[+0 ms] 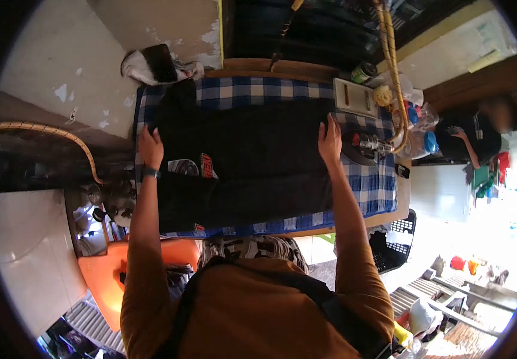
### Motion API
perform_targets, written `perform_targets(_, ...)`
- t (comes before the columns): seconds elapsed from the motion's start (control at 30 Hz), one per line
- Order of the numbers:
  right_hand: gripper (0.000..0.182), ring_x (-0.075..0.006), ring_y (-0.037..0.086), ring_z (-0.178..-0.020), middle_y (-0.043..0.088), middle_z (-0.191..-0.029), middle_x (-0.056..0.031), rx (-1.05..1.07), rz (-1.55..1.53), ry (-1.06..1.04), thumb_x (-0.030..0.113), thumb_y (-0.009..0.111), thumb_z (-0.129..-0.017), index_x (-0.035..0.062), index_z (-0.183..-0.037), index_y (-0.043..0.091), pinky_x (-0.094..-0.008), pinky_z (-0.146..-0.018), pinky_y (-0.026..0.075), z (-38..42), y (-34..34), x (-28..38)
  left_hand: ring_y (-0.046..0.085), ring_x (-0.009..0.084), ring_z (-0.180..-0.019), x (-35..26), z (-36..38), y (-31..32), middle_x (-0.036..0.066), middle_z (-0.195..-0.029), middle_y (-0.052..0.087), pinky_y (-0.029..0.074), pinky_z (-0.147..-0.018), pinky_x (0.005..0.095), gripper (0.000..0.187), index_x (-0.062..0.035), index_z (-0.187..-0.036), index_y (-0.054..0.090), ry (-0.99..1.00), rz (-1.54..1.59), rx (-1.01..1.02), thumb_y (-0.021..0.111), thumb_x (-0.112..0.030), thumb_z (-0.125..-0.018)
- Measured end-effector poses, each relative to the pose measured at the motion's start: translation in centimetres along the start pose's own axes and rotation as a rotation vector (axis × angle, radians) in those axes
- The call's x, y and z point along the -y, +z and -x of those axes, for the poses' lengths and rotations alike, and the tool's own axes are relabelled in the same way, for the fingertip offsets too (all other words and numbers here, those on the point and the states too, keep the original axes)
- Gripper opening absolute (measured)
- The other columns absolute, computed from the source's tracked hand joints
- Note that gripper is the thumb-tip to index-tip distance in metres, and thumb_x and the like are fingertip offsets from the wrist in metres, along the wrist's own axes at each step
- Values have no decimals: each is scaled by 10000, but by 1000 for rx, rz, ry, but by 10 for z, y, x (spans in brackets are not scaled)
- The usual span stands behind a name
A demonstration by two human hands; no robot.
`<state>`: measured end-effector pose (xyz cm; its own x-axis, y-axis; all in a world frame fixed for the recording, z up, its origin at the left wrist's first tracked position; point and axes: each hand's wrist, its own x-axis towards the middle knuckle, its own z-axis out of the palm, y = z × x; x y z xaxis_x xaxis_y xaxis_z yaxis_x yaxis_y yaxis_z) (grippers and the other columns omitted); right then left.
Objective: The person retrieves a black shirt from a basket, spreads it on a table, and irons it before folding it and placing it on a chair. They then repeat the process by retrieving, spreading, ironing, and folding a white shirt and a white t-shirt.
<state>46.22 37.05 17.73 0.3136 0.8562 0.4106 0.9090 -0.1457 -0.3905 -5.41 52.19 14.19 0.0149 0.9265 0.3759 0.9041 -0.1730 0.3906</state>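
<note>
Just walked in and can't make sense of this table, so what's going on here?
A person in an orange-brown top has a black garment spread flat on a table covered with a blue checked cloth. The left hand presses on the garment's left edge, and the right hand rests flat on its right edge. An iron sits on the cloth just beyond the right hand. Another person is seated off to the right.

Black garment (252,161) with red-and-white printed patches; blue-and-white checked cloth (372,185) beneath it. Sleeves (354,263) rust-orange. Orange plastic seat (105,269). White board (354,96) with red marks. Black crate (396,239).
</note>
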Motion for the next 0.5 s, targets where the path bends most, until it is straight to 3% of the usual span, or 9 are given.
perform_targets(0.07,413,-385,440,-1228,491,-1304,-215,110,28,-83,140,463,-946,-4,-1329,412,-459,-1023,372,-33,23,-19,580,394,-911,-25,-16,0,219,-986,609,467,-765,477,324,13,-1093,534,-133,-235,104,473,-278,-962)
perform_targets(0.17,451,-361,392,-1274,453,-1343,-196,240,107,-220,44,467,-904,31,-1349,398,-451,-1095,298,-70,40,-30,607,390,-902,0,-27,30,207,-1011,638,495,-781,446,488,49,-1121,569,-31,-181,-6,428,-396,-976)
perform_targets(0.23,468,-356,367,-1289,446,-1343,-184,454,355,-341,27,498,-881,43,-1342,421,-460,-1134,227,-91,37,-36,612,381,-897,7,-35,33,206,-1033,638,500,-770,456,539,43,-1148,565,-131,-230,19,420,-444,-969)
perform_targets(0.27,468,-360,367,-1284,454,-1321,-176,651,399,-275,39,526,-869,59,-1330,449,-465,-1151,185,-101,36,-40,587,386,-980,-4,-45,22,223,-1112,605,478,-834,458,610,46,-1205,526,-193,-198,190,453,-497,-937)
perform_targets(0.3,468,-360,367,-1284,454,-1321,-176,664,394,-282,39,526,-869,59,-1330,449,-465,-1151,185,-109,33,-38,561,391,-1063,-12,-52,16,240,-1191,571,457,-897,460,697,49,-1262,487,-257,-164,362,486,-549,-904)
perform_targets(0.37,406,-358,399,-1248,458,-1299,-168,761,398,-214,64,566,-861,65,-1265,523,-461,-1116,269,-116,27,-29,441,389,-1234,-12,-66,25,251,-1349,445,363,-1024,444,853,39,-1353,391,-370,80,428,569,-607,-825)
perform_targets(0.43,349,-355,424,-1212,472,-1272,-158,782,397,-177,68,579,-859,65,-1207,558,-463,-1072,325,-124,27,-34,343,363,-1318,-54,-91,-27,235,-1423,358,284,-1080,416,969,56,-1376,342,-475,290,723,651,-617,-751)
perform_targets(0.5,293,-351,448,-1175,486,-1246,-149,810,403,-132,72,593,-857,64,-1149,593,-465,-1027,380,-101,17,-32,388,303,-1293,-38,-100,-30,208,-1390,413,309,-1057,371,927,82,-1345,378,-539,503,757,690,-558,-750)
